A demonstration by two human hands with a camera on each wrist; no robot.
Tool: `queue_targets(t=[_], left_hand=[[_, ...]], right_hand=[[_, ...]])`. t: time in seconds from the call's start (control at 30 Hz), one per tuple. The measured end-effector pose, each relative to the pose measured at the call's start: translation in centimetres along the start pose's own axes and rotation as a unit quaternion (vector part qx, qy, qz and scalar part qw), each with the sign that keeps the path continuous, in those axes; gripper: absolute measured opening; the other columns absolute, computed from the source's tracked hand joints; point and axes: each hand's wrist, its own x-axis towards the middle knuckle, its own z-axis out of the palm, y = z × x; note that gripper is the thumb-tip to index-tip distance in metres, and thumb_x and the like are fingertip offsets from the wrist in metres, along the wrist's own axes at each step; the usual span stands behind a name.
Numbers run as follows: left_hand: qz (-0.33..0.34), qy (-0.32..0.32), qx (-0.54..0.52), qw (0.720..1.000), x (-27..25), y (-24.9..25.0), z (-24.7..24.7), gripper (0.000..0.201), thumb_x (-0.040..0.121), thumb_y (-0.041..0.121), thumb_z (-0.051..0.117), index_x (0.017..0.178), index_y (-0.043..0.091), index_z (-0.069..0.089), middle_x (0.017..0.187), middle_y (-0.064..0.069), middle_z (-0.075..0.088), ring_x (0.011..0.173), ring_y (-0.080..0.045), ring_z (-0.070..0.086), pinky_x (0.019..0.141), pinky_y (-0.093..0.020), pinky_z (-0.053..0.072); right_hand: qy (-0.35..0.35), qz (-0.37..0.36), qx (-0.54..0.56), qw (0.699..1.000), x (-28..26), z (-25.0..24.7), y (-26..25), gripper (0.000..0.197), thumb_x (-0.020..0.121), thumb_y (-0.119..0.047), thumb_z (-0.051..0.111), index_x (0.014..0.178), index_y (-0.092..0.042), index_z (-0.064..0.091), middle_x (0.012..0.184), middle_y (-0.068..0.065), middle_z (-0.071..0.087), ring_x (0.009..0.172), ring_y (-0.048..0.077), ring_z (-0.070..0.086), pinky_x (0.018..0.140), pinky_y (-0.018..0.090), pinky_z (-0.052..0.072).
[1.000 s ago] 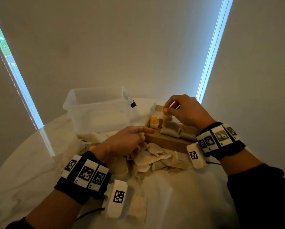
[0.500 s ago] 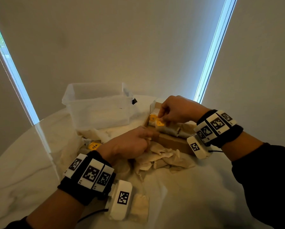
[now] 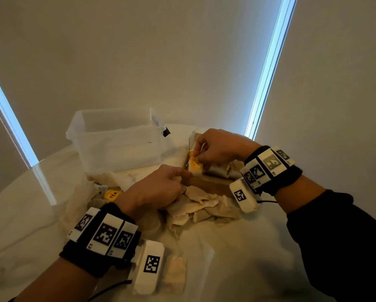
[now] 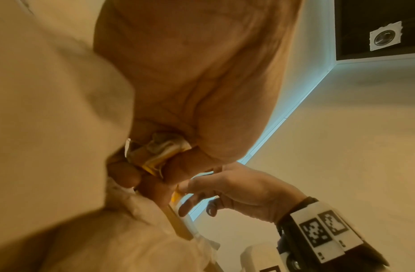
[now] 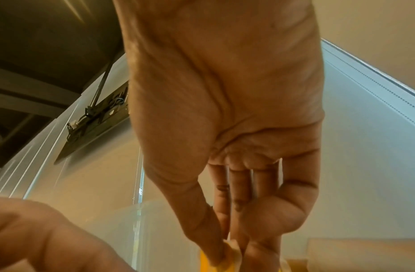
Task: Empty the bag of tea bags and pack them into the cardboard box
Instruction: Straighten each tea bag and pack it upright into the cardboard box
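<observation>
Right hand (image 3: 220,149) pinching yellow-tagged tea bag (image 3: 195,166) at left end of cardboard box (image 3: 206,185); left hand (image 3: 158,188) curled round more tea bags (image 4: 159,152) just beside box

Risk: string snagging, tag tearing, packed row toppling

Bag upright, tag up; box long axis left-right

Loose pile (image 3: 204,205) on table

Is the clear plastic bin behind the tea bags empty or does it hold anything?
Looks empty: through the clear plastic bin walls the head view shows only a pale floor, no tea bags. Its far corner is not clearly visible.
</observation>
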Motion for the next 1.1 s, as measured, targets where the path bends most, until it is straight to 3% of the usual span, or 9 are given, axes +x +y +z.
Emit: queue_targets(t=[0.13,0.23,0.33,0.5,0.63,0.8,0.93,1.03,1.1], left_hand=[[-0.014,0.0,0.0,1.0,0.0,-0.2,0.1,0.058,0.102,-0.01,0.04,0.148,0.019,0.06,0.071,-0.002,0.057,0.041,-0.003,0.045,0.043,-0.018,0.038],[-0.011,0.004,-0.007,1.0,-0.2,0.1,0.0,0.058,0.102,-0.01,0.042,0.15,0.017,0.058,0.076,0.003,0.058,0.041,0.0,0.051,0.043,-0.014,0.038],[-0.014,0.004,-0.01,1.0,-0.2,0.2,0.0,0.058,0.101,-0.01,0.041,0.151,0.017,0.058,0.079,0.006,0.057,0.051,-0.005,0.053,0.044,-0.011,0.039],[-0.01,0.01,0.001,1.0,-0.2,0.1,0.2,0.059,0.102,-0.009,0.041,0.151,0.018,0.058,0.075,0.006,0.055,0.04,-0.004,0.045,0.044,-0.017,0.037],[-0.007,0.006,0.003,1.0,-0.3,0.2,0.1,0.059,0.102,-0.009,0.041,0.153,0.017,0.056,0.09,-0.004,0.065,0.048,-0.006,0.048,0.043,-0.014,0.037],[-0.01,0.006,0.007,1.0,-0.4,0.2,0.1,0.059,0.102,-0.009,0.041,0.151,0.018,0.058,0.081,0.007,0.056,0.051,-0.008,0.046,0.043,-0.015,0.037],[-0.012,0.004,0.006,1.0,-0.2,0.0,0.1,0.059,0.102,-0.01,0.041,0.15,0.018,0.059,0.082,0.001,0.057,0.053,-0.009,0.044,0.042,-0.015,0.036],[-0.011,-0.005,0.006,1.0,0.1,-0.2,0.1,0.06,0.101,-0.01,0.04,0.15,0.02,0.059,0.083,-0.004,0.057,0.054,-0.011,0.044,0.043,-0.017,0.036],[-0.01,-0.004,-0.002,1.0,0.2,-0.3,0.2,0.061,0.101,-0.01,0.041,0.151,0.02,0.058,0.082,-0.003,0.056,0.054,-0.01,0.045,0.043,-0.016,0.037]], right_hand=[[-0.026,0.021,0.0,0.999,1.5,1.0,0.3,0.003,0.093,-0.026,0.079,0.096,-0.025,0.079,0.089,-0.007,0.081,0.081,0.005,0.073,0.075,0.026,0.057],[0.011,0.035,-0.013,0.999,2.7,1.8,0.7,0.007,0.091,-0.025,0.081,0.096,-0.02,0.083,0.091,-0.005,0.081,0.089,0.01,0.072,0.081,0.03,0.058],[0.047,0.04,-0.015,0.998,3.5,2.0,0.9,0.008,0.089,-0.021,0.082,0.094,-0.015,0.084,0.093,-0.001,0.08,0.09,0.013,0.072,0.079,0.03,0.06],[0.089,0.038,-0.026,0.995,4.3,1.7,1.1,0.006,0.082,-0.021,0.088,0.084,-0.021,0.083,0.087,-0.005,0.079,0.088,0.013,0.073,0.082,0.036,0.065],[0.085,0.031,-0.028,0.995,4.3,1.9,1.1,0.012,0.078,-0.023,0.092,0.08,-0.025,0.081,0.083,-0.009,0.076,0.086,0.012,0.072,0.078,0.032,0.062],[0.131,0.02,-0.032,0.991,3.9,1.5,0.8,0.015,0.081,-0.032,0.091,0.082,-0.028,0.077,0.084,-0.011,0.07,0.083,0.011,0.068,0.067,0.027,0.053],[0.041,0.055,-0.073,0.995,3.2,0.4,0.8,0.009,0.082,-0.026,0.091,0.085,-0.022,0.083,0.083,-0.006,0.077,0.083,0.013,0.071,0.071,0.03,0.06],[-0.03,0.057,-0.121,0.991,3.1,0.9,0.8,0.014,0.085,-0.02,0.087,0.099,-0.023,0.086,0.096,-0.005,0.079,0.089,0.012,0.07,0.064,0.025,0.052],[-0.034,0.047,-0.119,0.991,3.3,1.2,1.0,0.022,0.087,-0.015,0.083,0.107,-0.026,0.085,0.106,-0.006,0.079,0.099,0.014,0.07,0.069,0.024,0.053]])
